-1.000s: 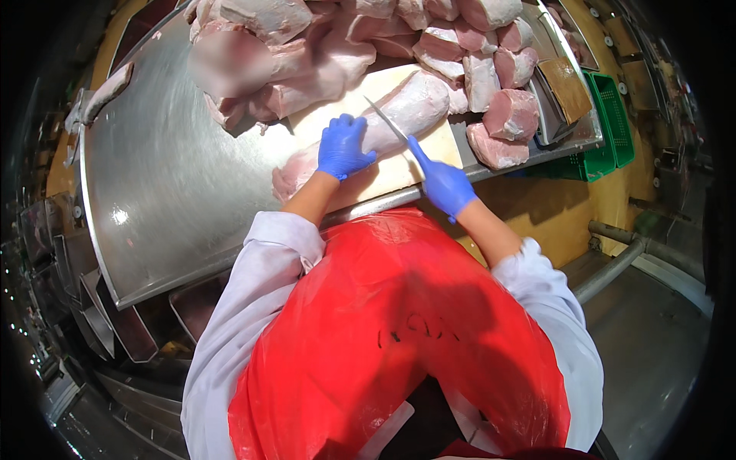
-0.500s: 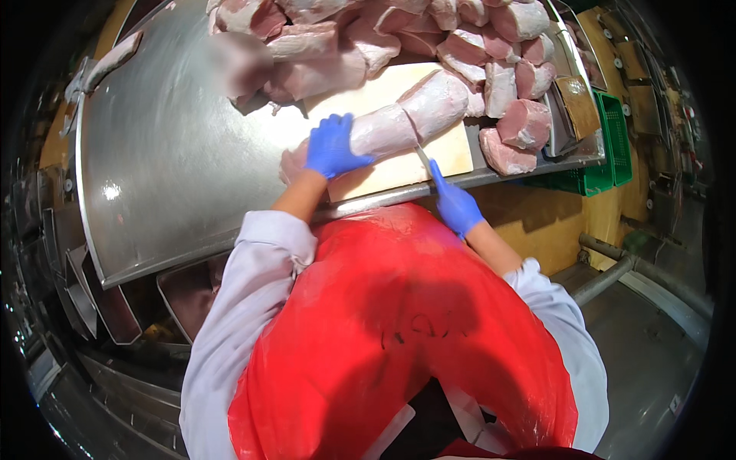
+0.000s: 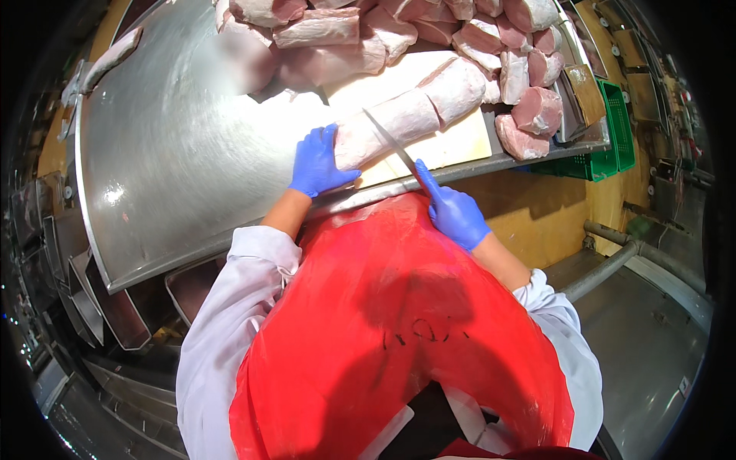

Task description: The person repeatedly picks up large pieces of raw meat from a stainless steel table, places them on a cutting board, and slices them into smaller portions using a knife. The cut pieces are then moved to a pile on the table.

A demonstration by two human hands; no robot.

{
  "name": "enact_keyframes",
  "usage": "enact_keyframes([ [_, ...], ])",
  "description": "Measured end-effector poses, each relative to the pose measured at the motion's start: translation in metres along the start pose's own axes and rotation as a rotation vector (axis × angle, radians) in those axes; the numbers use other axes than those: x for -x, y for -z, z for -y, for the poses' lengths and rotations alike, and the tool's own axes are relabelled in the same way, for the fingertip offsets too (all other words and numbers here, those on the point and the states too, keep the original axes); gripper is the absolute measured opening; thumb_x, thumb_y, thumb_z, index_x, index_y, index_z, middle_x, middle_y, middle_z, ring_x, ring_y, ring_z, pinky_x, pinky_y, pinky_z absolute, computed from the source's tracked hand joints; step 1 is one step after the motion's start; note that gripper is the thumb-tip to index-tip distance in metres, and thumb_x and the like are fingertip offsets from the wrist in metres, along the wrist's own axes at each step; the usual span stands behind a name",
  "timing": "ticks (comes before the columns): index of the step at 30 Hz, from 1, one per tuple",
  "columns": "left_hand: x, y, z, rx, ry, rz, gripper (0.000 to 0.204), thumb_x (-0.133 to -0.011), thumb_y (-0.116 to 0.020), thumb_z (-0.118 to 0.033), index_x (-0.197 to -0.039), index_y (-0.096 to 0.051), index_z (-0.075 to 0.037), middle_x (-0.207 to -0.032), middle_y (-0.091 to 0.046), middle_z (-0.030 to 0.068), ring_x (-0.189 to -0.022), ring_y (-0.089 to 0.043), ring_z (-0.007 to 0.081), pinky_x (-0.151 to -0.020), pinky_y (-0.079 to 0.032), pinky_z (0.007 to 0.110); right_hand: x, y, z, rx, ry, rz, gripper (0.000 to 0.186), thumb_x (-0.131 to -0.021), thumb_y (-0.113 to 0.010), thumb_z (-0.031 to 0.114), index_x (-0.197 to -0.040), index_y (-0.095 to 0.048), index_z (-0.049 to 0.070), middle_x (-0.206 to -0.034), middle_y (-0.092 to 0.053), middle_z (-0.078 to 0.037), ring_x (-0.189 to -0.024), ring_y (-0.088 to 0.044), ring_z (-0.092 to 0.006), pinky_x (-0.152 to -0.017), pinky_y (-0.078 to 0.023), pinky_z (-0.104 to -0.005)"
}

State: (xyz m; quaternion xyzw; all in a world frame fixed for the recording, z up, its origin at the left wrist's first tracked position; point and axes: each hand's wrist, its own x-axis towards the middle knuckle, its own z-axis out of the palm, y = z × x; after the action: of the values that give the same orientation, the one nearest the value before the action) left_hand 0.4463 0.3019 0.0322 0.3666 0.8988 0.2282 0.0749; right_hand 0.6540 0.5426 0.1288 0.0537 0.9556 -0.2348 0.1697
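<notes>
A long pale pink meat loin [image 3: 391,123] lies slantwise on a white cutting board [image 3: 460,149]. A cut line separates it from a shorter meat piece [image 3: 456,88] at its right end; the two still touch. My left hand [image 3: 316,165], in a blue glove, cups the loin's left end, with the thumb along the near side and the fingers round the end. In my blue-gloved right hand [image 3: 458,218] is a knife [image 3: 400,152], index finger stretched along it. Its blade crosses over the loin's middle, pointing away and to the left; whether it touches is unclear.
Many meat chunks [image 3: 330,65] are heaped behind the board, with two more [image 3: 525,134] to its right. The steel table [image 3: 169,153] extends left, with a long strip [image 3: 113,57] at its far-left edge. Green crates [image 3: 613,130] stand beyond the right end.
My left hand has slid from the top of the loin to its left end. The knife has moved left from the cut line, and its blade now lies across the loin.
</notes>
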Motion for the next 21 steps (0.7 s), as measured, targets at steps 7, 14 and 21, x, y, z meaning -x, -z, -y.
enact_keyframes([
  [7,-0.003,-0.008,0.008,-0.028,0.034,0.044,0.096,-0.059,-0.085,-0.050,-0.135,-0.048,-0.005,-0.119,-0.056,0.0202,-0.110,-0.057,0.0373,-0.094,-0.046,0.050,-0.021,-0.016,0.036,0.004,-0.134,0.084,0.088,-0.088,-0.052,0.004,-0.166,-0.015,0.021,-0.092,-0.071,-0.028,-0.081,-0.069,-0.0460,-0.072,-0.054,-0.0562],
  [14,-0.010,-0.010,0.015,-0.028,-0.017,-0.011,0.086,-0.058,-0.083,-0.046,-0.128,-0.053,-0.007,-0.109,-0.055,0.0179,-0.099,-0.058,0.0364,-0.085,-0.046,0.049,-0.102,-0.041,0.042,-0.029,-0.039,-0.162,0.092,-0.087,-0.054,0.003,-0.166,-0.010,0.021,-0.081,-0.068,-0.026,-0.074,-0.065,-0.0478,-0.070,-0.052,-0.0559],
  [21,0.000,-0.016,0.035,0.121,-0.106,-0.109,0.085,-0.060,-0.083,-0.052,-0.126,-0.053,-0.006,-0.109,-0.056,0.0172,-0.098,-0.058,0.0358,-0.087,-0.045,0.048,-0.013,-0.021,0.057,0.033,-0.215,0.074,0.089,-0.087,-0.051,0.003,-0.166,-0.012,0.020,-0.088,-0.069,-0.030,-0.078,-0.068,-0.0470,-0.071,-0.053,-0.0569],
])
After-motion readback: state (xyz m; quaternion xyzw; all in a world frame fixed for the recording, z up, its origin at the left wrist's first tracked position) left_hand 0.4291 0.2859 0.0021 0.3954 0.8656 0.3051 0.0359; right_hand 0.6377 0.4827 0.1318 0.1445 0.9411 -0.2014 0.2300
